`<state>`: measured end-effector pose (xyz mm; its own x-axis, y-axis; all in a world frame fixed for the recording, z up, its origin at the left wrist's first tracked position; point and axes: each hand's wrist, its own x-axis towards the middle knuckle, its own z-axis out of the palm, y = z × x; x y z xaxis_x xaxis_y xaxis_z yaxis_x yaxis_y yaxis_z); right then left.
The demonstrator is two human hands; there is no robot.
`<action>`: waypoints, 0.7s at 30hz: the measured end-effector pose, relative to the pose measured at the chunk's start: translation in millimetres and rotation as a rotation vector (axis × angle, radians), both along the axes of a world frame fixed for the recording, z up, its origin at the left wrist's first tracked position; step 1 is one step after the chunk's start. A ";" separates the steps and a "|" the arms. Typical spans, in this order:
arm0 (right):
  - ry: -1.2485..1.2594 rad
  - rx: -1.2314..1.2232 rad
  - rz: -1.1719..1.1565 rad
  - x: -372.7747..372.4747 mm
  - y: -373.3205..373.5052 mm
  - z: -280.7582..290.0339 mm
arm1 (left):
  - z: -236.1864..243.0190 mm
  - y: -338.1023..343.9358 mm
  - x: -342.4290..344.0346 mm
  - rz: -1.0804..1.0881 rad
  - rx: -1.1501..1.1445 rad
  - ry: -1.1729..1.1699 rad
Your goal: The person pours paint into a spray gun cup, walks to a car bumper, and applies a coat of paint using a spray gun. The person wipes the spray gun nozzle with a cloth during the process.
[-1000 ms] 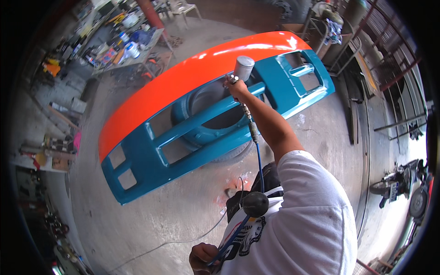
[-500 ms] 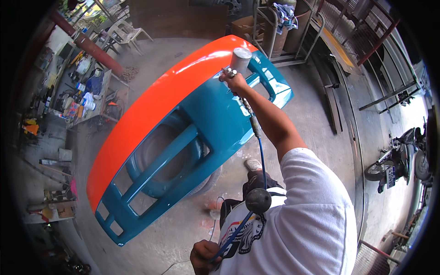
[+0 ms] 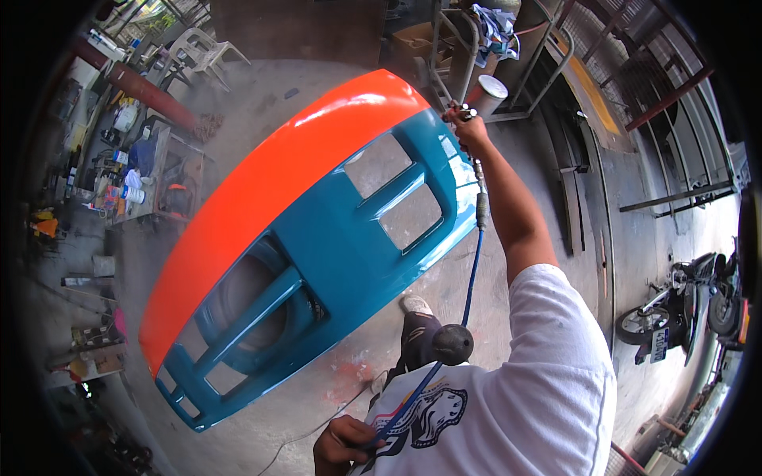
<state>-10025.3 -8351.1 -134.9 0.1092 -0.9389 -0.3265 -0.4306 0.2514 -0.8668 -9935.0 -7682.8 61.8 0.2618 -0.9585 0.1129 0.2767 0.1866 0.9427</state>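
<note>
A long car bumper panel [image 3: 317, 230], orange along its upper side and teal below with several cut-out openings, lies diagonally across the view above the concrete floor. My right hand [image 3: 470, 131] is stretched out over the panel's far end and grips a spray gun [image 3: 476, 103] with a silver cup on top. A blue air hose [image 3: 470, 278] runs down from the gun along my arm. My left hand [image 3: 343, 444], low against my white shirt, is closed around the lower part of that hose.
A cluttered workbench [image 3: 135, 182] and a white plastic chair [image 3: 198, 51] stand at the left and upper left. A metal rack with rags [image 3: 484, 40] is behind the panel. A motorcycle [image 3: 690, 301] is parked at the right. My shoe [image 3: 414, 305] shows beneath the panel's edge.
My right hand has carried the spray gun farther along the panel toward its far end, and the view has turned, so the panel now sits more upright in the picture.
</note>
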 end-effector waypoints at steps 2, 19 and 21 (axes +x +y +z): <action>0.043 -0.014 -0.032 -6.1 -23.2 -3.3 | -4.0 -10.8 3.7 -0.042 0.007 0.020; -0.089 0.102 0.318 136.6 168.8 34.6 | -42.7 160.6 14.3 -0.041 0.037 0.425; -0.083 0.098 0.375 163.1 217.6 48.2 | -33.2 197.4 27.8 -0.114 -0.012 0.502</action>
